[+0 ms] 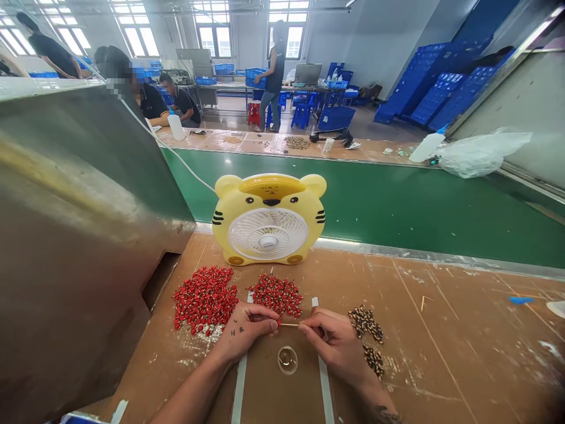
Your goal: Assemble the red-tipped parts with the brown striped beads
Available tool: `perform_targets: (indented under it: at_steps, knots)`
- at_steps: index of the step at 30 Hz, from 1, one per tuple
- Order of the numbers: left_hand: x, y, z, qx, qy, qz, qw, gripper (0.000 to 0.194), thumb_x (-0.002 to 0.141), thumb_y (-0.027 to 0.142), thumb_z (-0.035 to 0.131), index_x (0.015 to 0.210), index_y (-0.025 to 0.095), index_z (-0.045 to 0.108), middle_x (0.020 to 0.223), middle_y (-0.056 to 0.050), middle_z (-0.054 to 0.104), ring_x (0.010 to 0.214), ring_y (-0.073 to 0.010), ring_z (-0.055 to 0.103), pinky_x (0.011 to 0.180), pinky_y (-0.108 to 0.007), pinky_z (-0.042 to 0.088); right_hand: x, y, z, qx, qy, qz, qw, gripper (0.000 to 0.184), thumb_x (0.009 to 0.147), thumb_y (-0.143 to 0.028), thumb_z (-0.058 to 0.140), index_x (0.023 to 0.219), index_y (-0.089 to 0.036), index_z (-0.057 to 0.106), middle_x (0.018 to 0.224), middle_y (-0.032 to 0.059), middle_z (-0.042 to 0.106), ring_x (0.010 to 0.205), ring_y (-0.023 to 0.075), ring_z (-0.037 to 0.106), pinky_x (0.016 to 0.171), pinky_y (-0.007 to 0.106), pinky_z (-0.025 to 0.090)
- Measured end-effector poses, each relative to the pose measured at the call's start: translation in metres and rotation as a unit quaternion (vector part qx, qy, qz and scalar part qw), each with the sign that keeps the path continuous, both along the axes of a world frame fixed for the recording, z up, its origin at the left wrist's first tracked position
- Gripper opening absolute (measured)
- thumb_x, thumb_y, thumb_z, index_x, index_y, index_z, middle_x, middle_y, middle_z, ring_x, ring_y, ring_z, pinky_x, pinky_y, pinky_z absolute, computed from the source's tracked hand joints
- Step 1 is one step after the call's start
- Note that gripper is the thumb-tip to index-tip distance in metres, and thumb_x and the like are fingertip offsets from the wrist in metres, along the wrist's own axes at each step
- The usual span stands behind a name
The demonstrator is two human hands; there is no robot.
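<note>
My left hand point(249, 330) pinches a small red piece point(279, 322) between thumb and forefinger. My right hand point(333, 338) is closed on a thin pale stick point(290, 325), which looks like a toothpick; its far end meets the red piece. Below them on the table sits a small round clear dish point(288, 360) with what looks like clear liquid. Two heaps of small red pieces, a large one point(205, 299) and a smaller one point(276, 294), lie behind and left of my left hand. Beside my right hand are two little piles of black-and-gold pieces point(366, 323).
A yellow animal-faced fan point(269, 221) stands behind the heaps. Beyond it runs a green belt point(397, 200). A metal housing point(83, 235) blocks the left side. Across the belt are a white squeeze bottle point(428, 146) and a plastic bag point(481, 154). Several people are in the background.
</note>
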State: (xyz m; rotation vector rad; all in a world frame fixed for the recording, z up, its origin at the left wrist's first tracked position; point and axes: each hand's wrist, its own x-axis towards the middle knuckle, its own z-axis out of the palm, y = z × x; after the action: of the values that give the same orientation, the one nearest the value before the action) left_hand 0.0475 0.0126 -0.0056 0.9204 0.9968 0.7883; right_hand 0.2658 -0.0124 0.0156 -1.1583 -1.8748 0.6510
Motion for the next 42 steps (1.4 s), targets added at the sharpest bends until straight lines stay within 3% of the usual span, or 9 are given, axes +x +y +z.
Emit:
perform_targets:
  at_steps: [12, 14, 17, 19, 24, 26, 29, 33, 42]
  knots:
    - [-0.001, 0.001, -0.001, -0.003, -0.003, 0.019, 1.0, 0.014, 0.065, 0.022, 0.082, 0.075, 0.014, 0.076, 0.064, -0.002, 0.073, 0.061, -0.0127, 0.063, 0.064, -0.022, 0.045, 0.0, 0.002, -0.002, -0.018, -0.016, -0.01, 1.0, 0.038, 0.095, -0.029, 0.051, 0.059, -0.019, 0.044, 0.055, -0.0049, 0.04, 0.049, 0.0101, 0.04, 0.05, 0.024, 0.028]
    - [-0.001, 0.001, -0.002, -0.008, -0.013, 0.025, 1.0, 0.016, 0.065, 0.023, 0.083, 0.075, 0.014, 0.076, 0.064, -0.002, 0.073, 0.061, -0.0128, 0.063, 0.064, -0.022, 0.045, 0.004, 0.003, -0.001, -0.031, -0.017, 0.03, 0.999, 0.039, 0.094, -0.029, 0.051, 0.058, -0.02, 0.041, 0.054, -0.0057, 0.037, 0.05, 0.0102, 0.038, 0.051, 0.024, 0.027]
    - [-0.001, 0.002, -0.004, -0.012, -0.029, 0.024, 0.999, 0.018, 0.065, 0.024, 0.083, 0.077, 0.013, 0.075, 0.066, -0.003, 0.074, 0.062, -0.0131, 0.064, 0.065, -0.022, 0.046, 0.008, 0.004, -0.001, -0.095, -0.07, 0.142, 0.983, 0.042, 0.092, -0.03, 0.055, 0.056, -0.019, 0.037, 0.054, -0.0066, 0.034, 0.05, 0.0096, 0.035, 0.052, 0.024, 0.026]
    - [-0.002, 0.002, -0.005, -0.011, -0.035, 0.02, 0.999, 0.018, 0.066, 0.025, 0.083, 0.077, 0.013, 0.075, 0.066, -0.004, 0.074, 0.062, -0.0131, 0.064, 0.065, -0.022, 0.046, 0.013, 0.007, 0.0, -0.135, -0.114, 0.165, 0.97, 0.043, 0.091, -0.033, 0.059, 0.056, -0.019, 0.04, 0.055, -0.0064, 0.038, 0.051, 0.0095, 0.037, 0.053, 0.023, 0.027]
    - [-0.003, 0.002, -0.008, -0.003, -0.034, 0.022, 0.999, 0.018, 0.068, 0.026, 0.083, 0.078, 0.014, 0.075, 0.065, -0.002, 0.073, 0.062, -0.0123, 0.063, 0.065, -0.021, 0.046, 0.053, 0.013, 0.019, -0.121, -0.149, -0.028, 0.981, 0.029, 0.095, -0.033, 0.053, 0.07, -0.019, 0.061, 0.068, -0.0001, 0.059, 0.064, 0.015, 0.052, 0.062, 0.026, 0.037]
    - [-0.003, 0.003, -0.01, -0.006, -0.035, 0.019, 0.999, 0.018, 0.068, 0.026, 0.083, 0.079, 0.014, 0.075, 0.067, -0.002, 0.073, 0.063, -0.0127, 0.064, 0.066, -0.021, 0.046, 0.071, 0.01, 0.027, -0.131, -0.181, -0.065, 0.973, 0.02, 0.094, -0.026, 0.053, 0.081, -0.02, 0.067, 0.079, 0.0021, 0.066, 0.075, 0.0176, 0.058, 0.069, 0.027, 0.041]
    - [-0.004, 0.003, -0.014, -0.012, -0.045, 0.008, 0.999, 0.018, 0.07, 0.028, 0.082, 0.08, 0.015, 0.075, 0.069, -0.003, 0.074, 0.065, -0.0133, 0.064, 0.066, -0.022, 0.047, 0.084, 0.0, 0.029, -0.172, -0.262, -0.053, 0.948, 0.014, 0.089, -0.019, 0.057, 0.087, -0.022, 0.071, 0.087, 0.0027, 0.068, 0.085, 0.0204, 0.06, 0.076, 0.03, 0.043]
    - [-0.004, 0.003, -0.014, -0.009, -0.048, 0.007, 0.999, 0.019, 0.07, 0.028, 0.082, 0.08, 0.015, 0.074, 0.07, -0.004, 0.074, 0.065, -0.0135, 0.064, 0.067, -0.023, 0.047, 0.076, -0.009, 0.016, -0.186, -0.338, -0.054, 0.921, 0.014, 0.086, -0.015, 0.061, 0.081, -0.022, 0.071, 0.085, 0.0038, 0.068, 0.087, 0.0223, 0.06, 0.075, 0.031, 0.044]
    - [-0.003, 0.003, -0.012, 0.008, -0.061, 0.02, 0.998, 0.022, 0.068, 0.029, 0.084, 0.079, 0.013, 0.074, 0.067, -0.004, 0.072, 0.063, -0.0134, 0.064, 0.067, -0.024, 0.048, 0.074, -0.001, 0.004, -0.17, -0.357, -0.05, 0.917, 0.019, 0.088, -0.012, 0.055, 0.078, -0.02, 0.069, 0.084, 0.0041, 0.069, 0.085, 0.0211, 0.062, 0.076, 0.029, 0.045]
